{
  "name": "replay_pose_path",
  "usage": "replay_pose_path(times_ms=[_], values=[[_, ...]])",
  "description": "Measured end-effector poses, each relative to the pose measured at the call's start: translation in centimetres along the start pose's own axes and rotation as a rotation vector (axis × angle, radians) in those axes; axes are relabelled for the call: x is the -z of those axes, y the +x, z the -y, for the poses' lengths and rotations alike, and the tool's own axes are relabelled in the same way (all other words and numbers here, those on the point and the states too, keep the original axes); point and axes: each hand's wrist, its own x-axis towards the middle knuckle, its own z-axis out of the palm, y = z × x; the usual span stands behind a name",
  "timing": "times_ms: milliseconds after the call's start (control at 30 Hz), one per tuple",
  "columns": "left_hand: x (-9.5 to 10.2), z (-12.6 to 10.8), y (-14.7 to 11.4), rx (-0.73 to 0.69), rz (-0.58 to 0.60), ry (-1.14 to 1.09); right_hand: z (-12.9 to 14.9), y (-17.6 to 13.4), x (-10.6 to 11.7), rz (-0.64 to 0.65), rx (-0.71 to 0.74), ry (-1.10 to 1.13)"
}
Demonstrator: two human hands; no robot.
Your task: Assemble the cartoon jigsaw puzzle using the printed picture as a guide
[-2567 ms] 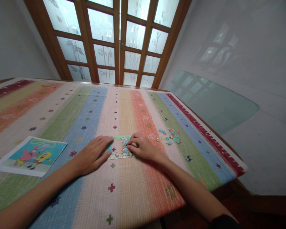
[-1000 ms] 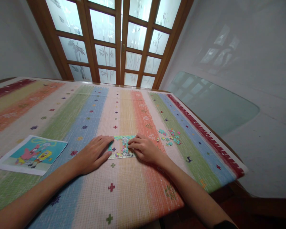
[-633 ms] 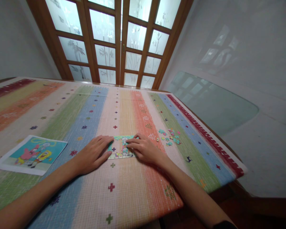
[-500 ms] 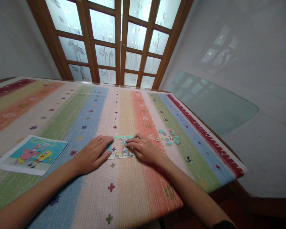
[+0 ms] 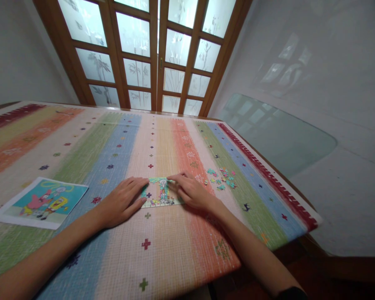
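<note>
A partly assembled jigsaw puzzle (image 5: 163, 195) lies flat on the tablecloth, its border joined and a column of pieces with a cartoon figure inside. Cloth shows through its left interior; the right side is partly covered by my hand. My left hand (image 5: 121, 203) rests open along the puzzle's left edge, fingers stretched out and thumb apart. Over the right side is my right hand (image 5: 192, 191), its index finger extended to the top border near the figure's head. Its other fingers are loosely bent, and I see no piece between them.
Several loose puzzle pieces (image 5: 222, 179) lie scattered right of the puzzle. On the left is a printed cartoon picture (image 5: 43, 203) on white paper. A striped tablecloth (image 5: 125, 258) covers the table. Wooden glazed doors (image 5: 156, 58) stand beyond its far edge.
My right hand's fingers have moved up from the middle of the puzzle to its top border, uncovering the figure column. My left hand stays in place.
</note>
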Motion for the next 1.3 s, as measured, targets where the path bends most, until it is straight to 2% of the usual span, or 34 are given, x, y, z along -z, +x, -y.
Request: replay_pose_path(times_ms=[167, 433, 567, 700, 767, 867, 1067, 1300], values=[[0.0, 0.1, 0.0, 0.001, 0.007, -0.011, -2.5, -0.7, 1.7, -0.091, -0.025, -0.035], [-0.2, 0.2, 0.0, -0.002, -0.005, -0.017, -8.0, -3.2, 5.8, -0.251, -0.12, -0.014], [-0.2, 0.2, -0.1, 0.006, 0.002, -0.017, -10.5, -5.1, 6.6, -0.386, -0.247, 0.027], [-0.1, 0.0, 0.0, 0.01, 0.001, -0.022, -11.5, -6.9, 7.3, -0.511, -0.314, 0.038], [0.0, 0.0, 0.0, 0.006, -0.002, -0.014, -11.4, -7.6, 7.7, -0.494, -0.33, 0.015], [0.1, 0.0, 0.1, 0.004, -0.001, -0.002, -10.8, -7.9, 7.8, -0.383, -0.328, 0.014], [0.1, 0.1, 0.0, 0.015, 0.008, -0.009, -9.2, -6.8, 6.0, -0.131, -0.263, -0.003], [0.0, 0.1, -0.1, 0.015, 0.012, -0.018, -9.1, -6.4, 5.4, -0.076, -0.254, -0.033]])
